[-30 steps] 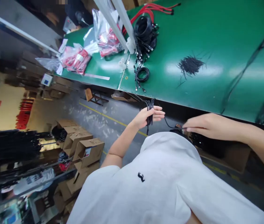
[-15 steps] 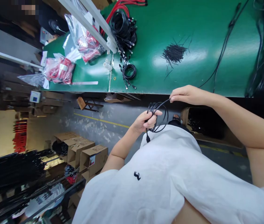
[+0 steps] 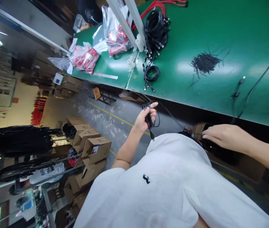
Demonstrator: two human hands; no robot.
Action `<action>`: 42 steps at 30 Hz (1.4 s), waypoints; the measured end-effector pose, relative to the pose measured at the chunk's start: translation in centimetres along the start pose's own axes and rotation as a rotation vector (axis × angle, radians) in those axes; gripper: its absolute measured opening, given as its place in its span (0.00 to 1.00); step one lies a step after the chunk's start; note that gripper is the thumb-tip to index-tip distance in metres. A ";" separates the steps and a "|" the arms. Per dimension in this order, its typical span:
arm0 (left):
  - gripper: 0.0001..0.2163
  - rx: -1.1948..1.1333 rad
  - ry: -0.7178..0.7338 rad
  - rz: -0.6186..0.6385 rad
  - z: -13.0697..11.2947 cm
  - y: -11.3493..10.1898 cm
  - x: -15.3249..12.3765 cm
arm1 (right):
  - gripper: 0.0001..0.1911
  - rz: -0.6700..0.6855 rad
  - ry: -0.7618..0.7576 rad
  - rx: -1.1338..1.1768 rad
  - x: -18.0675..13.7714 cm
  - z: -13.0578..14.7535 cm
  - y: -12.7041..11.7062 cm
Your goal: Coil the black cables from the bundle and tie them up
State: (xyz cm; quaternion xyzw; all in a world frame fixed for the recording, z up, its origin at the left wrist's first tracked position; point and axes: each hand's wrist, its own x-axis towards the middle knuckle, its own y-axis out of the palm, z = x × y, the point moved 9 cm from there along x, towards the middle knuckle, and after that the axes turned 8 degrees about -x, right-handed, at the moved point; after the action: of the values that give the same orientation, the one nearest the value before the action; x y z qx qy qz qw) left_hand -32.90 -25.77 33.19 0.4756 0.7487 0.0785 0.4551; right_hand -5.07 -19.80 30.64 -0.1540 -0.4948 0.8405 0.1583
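In my left hand [image 3: 145, 117] is a coiled black cable [image 3: 149, 118], the fingers wrapped round its loops and the index finger stretched out. One plug end of the cable dangles below that hand. My right hand [image 3: 227, 136] is further right, below the table edge, its fingers pinched on a strand of the same cable. From the coil the strand runs down to the right, part of it hard to see against the dark background. Another stretch of black cable [image 3: 255, 85] lies over the table edge above my right hand, with a plug lying near it.
On the green table [image 3: 179, 91] lie a pile of short black ties [image 3: 205, 63], a small coiled cable [image 3: 151, 73], a bundle of black cables [image 3: 154, 27] and bagged red cables [image 3: 85, 58]. Open cardboard boxes [image 3: 96, 148] stand on the floor at left.
My right hand has moved right and down, away from the coil, drawing the strand out long. The loops in my left hand are bunched tighter. The view has turned, and the cable on the table has slid nearer the edge.
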 end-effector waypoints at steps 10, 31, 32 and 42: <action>0.21 0.250 -0.445 0.489 8.7 5.7 -3.0 | 0.24 0.037 -0.043 0.381 9.2 1.6 -4.8; 0.22 0.307 -0.174 0.282 6.1 1.7 1.0 | 0.12 0.056 -0.319 -0.239 5.4 9.5 -0.9; 0.23 0.333 -0.215 0.332 7.2 2.0 0.9 | 0.11 0.051 -0.312 -0.265 6.5 9.9 -1.4; 0.21 0.449 -0.605 0.735 11.1 3.6 -4.5 | 0.20 -0.142 -0.286 -0.134 8.2 11.2 -3.6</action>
State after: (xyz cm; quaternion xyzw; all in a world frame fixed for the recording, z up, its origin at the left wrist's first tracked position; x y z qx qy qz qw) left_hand -21.57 -30.90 31.50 0.7940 0.3659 -0.0702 0.4804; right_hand -16.66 -23.47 38.11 -0.0078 -0.5770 0.8055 0.1347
